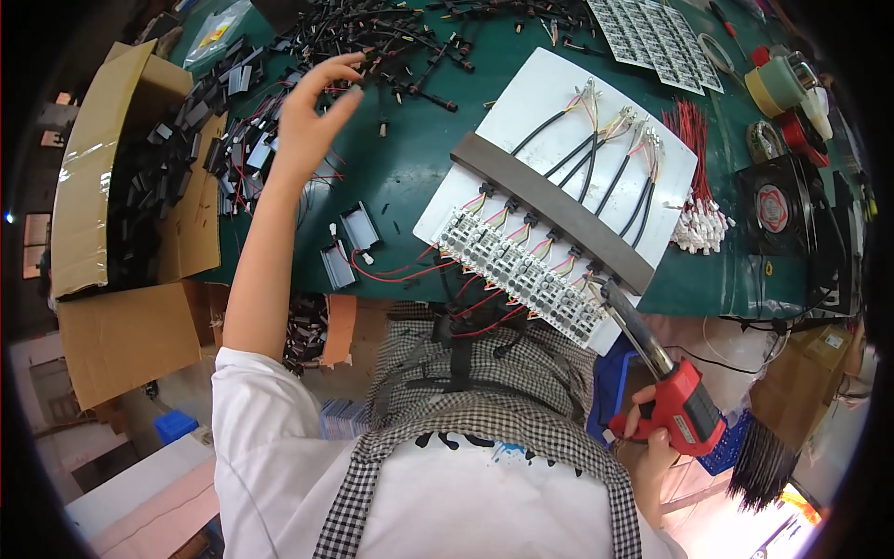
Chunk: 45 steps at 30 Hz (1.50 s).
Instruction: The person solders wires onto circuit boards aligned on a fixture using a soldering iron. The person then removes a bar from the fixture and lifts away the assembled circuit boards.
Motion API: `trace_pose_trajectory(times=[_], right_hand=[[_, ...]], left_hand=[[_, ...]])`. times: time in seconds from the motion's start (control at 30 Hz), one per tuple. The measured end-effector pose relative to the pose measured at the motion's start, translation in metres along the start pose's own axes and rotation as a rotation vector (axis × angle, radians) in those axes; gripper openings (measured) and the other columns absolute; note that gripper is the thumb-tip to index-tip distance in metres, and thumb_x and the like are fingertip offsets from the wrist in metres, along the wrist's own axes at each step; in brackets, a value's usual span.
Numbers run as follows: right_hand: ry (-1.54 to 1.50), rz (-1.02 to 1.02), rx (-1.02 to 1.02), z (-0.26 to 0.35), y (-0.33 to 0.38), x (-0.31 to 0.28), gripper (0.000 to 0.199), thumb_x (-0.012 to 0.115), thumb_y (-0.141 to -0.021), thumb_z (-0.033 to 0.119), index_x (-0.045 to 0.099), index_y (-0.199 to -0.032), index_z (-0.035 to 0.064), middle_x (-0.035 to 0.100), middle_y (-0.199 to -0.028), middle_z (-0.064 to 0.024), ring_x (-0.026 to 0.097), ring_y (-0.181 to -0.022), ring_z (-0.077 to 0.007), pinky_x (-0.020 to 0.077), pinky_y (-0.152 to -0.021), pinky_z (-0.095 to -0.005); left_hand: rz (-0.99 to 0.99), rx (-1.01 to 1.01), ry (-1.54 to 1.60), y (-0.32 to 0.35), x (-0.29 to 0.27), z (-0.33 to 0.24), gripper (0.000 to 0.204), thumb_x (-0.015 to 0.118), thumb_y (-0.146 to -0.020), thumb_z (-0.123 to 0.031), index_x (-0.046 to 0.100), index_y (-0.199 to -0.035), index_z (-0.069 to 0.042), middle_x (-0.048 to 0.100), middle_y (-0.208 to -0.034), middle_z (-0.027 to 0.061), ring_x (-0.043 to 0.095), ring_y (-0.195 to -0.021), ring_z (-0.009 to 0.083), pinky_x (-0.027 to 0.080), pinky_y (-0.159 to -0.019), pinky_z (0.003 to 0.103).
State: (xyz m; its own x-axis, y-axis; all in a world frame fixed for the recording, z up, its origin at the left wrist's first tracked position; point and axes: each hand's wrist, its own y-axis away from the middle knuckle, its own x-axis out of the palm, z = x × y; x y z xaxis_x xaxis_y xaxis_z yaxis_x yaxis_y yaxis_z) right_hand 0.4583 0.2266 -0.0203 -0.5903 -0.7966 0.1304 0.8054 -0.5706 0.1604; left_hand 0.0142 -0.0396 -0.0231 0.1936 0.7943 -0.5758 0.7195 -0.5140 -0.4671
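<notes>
My right hand (657, 447) grips a red and black soldering gun (687, 410). The long metal barrel of the gun points up and left, its tip beside the right end of a strip of small white circuit boards (531, 275). Those boards lie along the near edge of a white panel (549, 79), tilted on the bench. A dark grey bar (554, 210) crosses the panel over several black cables (605, 196) whose coloured wires reach the boards. My left hand (315, 112) is stretched over the far left, thumb and fingers apart, beside a heap of black cables with connectors (410, 51).
A cardboard box (102, 177) of black housings stands at the left. Two open grey housings (358, 227) with red wires lie near the front edge. On the right are a bundle of red wires with white plugs (698, 224), a black fan (773, 210) and tape rolls (778, 88).
</notes>
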Motion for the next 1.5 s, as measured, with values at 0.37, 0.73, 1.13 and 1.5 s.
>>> trace_pose_trajectory(times=[0.37, 0.73, 1.13, 1.5], right_hand=[[0.088, -0.072, 0.003, 0.009, -0.002, 0.010, 0.073, 0.069, -0.078, 0.058, 0.053, -0.106, -0.0073, 0.060, -0.094, -0.0147, 0.050, -0.050, -0.0128, 0.0369, -0.047, -0.0228], [0.163, 0.189, 0.023, 0.007, 0.010, -0.019, 0.083, 0.065, -0.077, 0.065, 0.051, -0.109, -0.0109, 0.061, -0.092, -0.0152, 0.049, -0.046, -0.0126, 0.0352, -0.043, -0.0235], [0.141, 0.189, -0.013, -0.004, 0.021, -0.031, 0.061, 0.075, -0.079, 0.042, 0.060, -0.106, -0.0105, 0.065, -0.071, -0.0063, 0.061, -0.056, -0.0127, 0.0480, -0.055, -0.0237], [0.285, 0.302, -0.131, -0.012, 0.017, -0.044, 0.066, 0.082, -0.072, 0.031, 0.057, -0.115, -0.0114, 0.069, -0.085, -0.0111, 0.069, -0.069, -0.0177, 0.0534, -0.065, -0.0257]], left_hand=[[0.104, -0.334, 0.296, 0.058, 0.039, -0.160, 0.022, 0.058, -0.085, 0.002, 0.061, -0.106, -0.002, 0.057, -0.083, 0.0017, 0.056, -0.074, 0.0088, 0.045, -0.065, 0.022], [0.253, 0.401, -0.069, 0.138, 0.106, -0.180, 0.031, 0.066, -0.069, -0.002, 0.064, -0.099, 0.006, 0.060, -0.088, 0.0106, 0.057, -0.067, 0.0198, 0.048, -0.053, 0.026], [0.269, 0.382, -0.147, 0.143, 0.114, -0.183, 0.031, 0.067, -0.068, -0.002, 0.063, -0.098, 0.005, 0.052, -0.078, 0.0075, 0.053, -0.062, 0.0176, 0.045, -0.050, 0.026], [0.266, 0.319, -0.072, 0.142, 0.115, -0.182, 0.031, 0.067, -0.069, -0.001, 0.063, -0.099, 0.005, 0.053, -0.078, 0.0093, 0.056, -0.065, 0.0204, 0.048, -0.053, 0.028]])
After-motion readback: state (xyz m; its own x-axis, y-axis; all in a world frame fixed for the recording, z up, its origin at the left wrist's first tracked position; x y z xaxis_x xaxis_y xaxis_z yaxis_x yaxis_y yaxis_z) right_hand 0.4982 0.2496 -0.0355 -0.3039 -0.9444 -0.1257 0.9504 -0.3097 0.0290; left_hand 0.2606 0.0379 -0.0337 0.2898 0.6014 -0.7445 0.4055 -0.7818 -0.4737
